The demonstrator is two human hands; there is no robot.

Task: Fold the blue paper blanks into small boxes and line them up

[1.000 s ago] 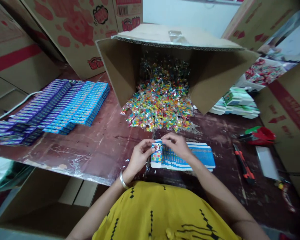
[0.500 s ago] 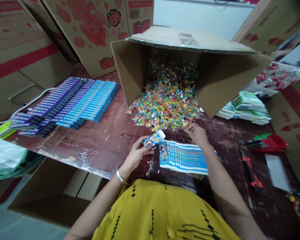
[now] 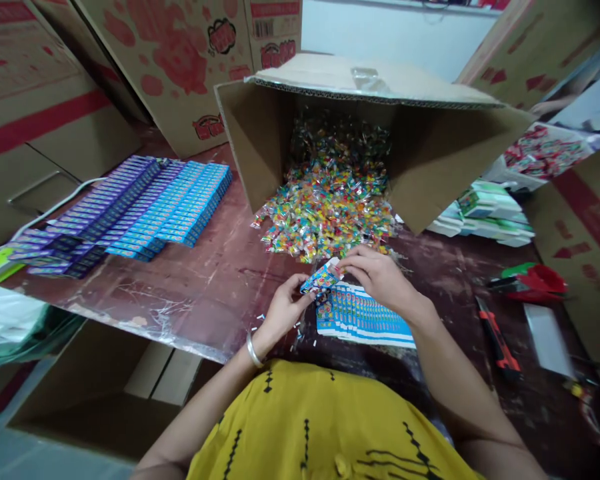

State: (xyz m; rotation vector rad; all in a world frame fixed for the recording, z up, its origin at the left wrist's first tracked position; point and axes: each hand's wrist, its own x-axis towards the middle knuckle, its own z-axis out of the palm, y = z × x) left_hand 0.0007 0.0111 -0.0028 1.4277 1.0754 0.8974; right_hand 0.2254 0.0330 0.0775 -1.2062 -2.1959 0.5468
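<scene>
Centrally, the left hand pinches a small blue carton at its lower end, the right hand pinches its white flap; the long axis slants toward upper right

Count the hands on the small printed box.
2. The left hand grips the small printed box at its lower end. The right hand pinches its upper end, over the row of flat boxes. No other hands show.

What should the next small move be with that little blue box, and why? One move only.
Probably press the fingertips of the right hand into the open end of the small box, feeding in anything they hold: the left hand grips the box tilted, white flap open toward those fingertips, and the candy pile lies just behind.
</scene>
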